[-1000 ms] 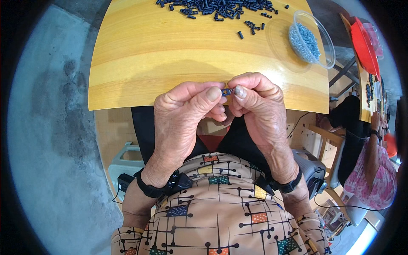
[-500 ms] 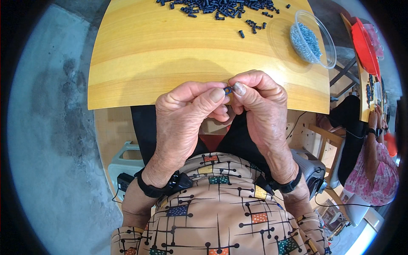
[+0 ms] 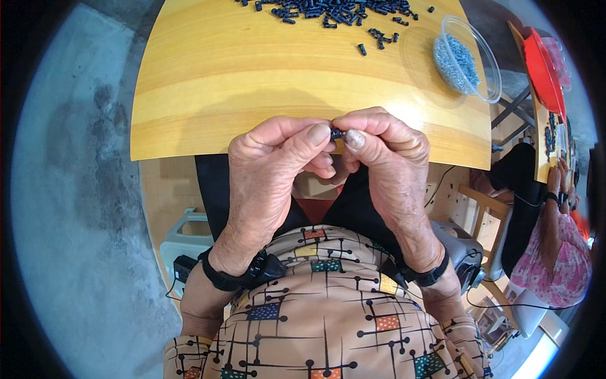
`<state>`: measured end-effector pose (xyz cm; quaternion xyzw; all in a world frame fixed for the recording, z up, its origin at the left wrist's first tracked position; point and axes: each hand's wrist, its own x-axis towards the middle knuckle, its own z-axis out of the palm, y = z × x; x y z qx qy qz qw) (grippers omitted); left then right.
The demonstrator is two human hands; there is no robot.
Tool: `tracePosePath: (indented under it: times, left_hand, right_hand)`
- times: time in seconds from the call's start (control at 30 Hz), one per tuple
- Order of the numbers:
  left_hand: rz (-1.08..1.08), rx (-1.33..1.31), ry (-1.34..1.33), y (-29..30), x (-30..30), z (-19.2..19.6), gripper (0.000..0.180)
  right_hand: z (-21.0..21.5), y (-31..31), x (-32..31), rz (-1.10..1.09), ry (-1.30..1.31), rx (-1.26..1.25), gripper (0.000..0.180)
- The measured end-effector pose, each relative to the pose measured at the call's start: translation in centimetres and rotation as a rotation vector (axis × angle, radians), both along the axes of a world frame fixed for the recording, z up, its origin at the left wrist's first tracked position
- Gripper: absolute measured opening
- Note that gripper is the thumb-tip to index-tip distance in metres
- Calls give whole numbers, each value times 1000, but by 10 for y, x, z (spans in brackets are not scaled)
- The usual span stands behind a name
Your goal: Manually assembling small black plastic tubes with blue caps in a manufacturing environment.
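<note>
Wide yellow wooden tabletop [image 3: 252,82] out beyond the fingers, its near edge running just under the knuckles. Both hands are up in front of the chest, over that edge. Left hand [image 3: 271,170] curls in, thumb and forefinger pressed together at the tip; right hand [image 3: 385,164] mirrors it, thumb pad facing the camera. Between the two pinches sits one small dark piece [image 3: 336,133], caught right where the left thumbnail and the right thumb meet. It is tiny and mostly covered, so I can't say whether it is one part or two being joined.

Far beyond the fingers, at the tabletop's back edge, lies a scatter of small dark pieces [image 3: 334,11], and to the right of that a clear plastic tub [image 3: 489,76] holding blue-grey bits. Well off to the right of the fingers, another person's arm [image 3: 555,208] works at a separate bench.

To do this well, I'd judge the grip wants to stay right at the fingertips: light, even pressure from both sides, the piece kept square between the thumbs, wrists steady over the tabletop so that a slip drops it on wood and not into the lap.
</note>
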<state>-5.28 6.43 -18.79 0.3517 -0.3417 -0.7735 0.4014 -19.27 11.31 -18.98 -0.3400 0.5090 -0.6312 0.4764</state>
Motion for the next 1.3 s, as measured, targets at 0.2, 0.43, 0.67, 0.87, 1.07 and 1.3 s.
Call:
tracePosePath:
  times: [0.2, 0.43, 0.67, 0.87, 1.07, 1.3]
  left_hand:
    - [-7, 2, -17, 0, 1, 1, 17]
    - [-17, -37, -20, 0, 3, 1, 17]
    - [-79, -91, -56, 2, 4, 8, 16]
    - [-68, -118, -74, 4, 4, 7, 15]
    - [-31, -99, -33, 5, 1, 8, 12]
    - [35, -109, -50, 8, 0, 3, 11]
  right_hand:
    - [5, 0, -2, 107, -212, 83, 15]
    - [1, -2, -1, 176, -518, 106, 15]
    - [-2, -2, -3, 225, -595, 97, 18]
    - [-1, -2, -2, 253, -590, 84, 18]
    - [-4, -3, 1, 241, -615, 65, 19]
    - [3, -9, 8, 204, -505, 61, 12]
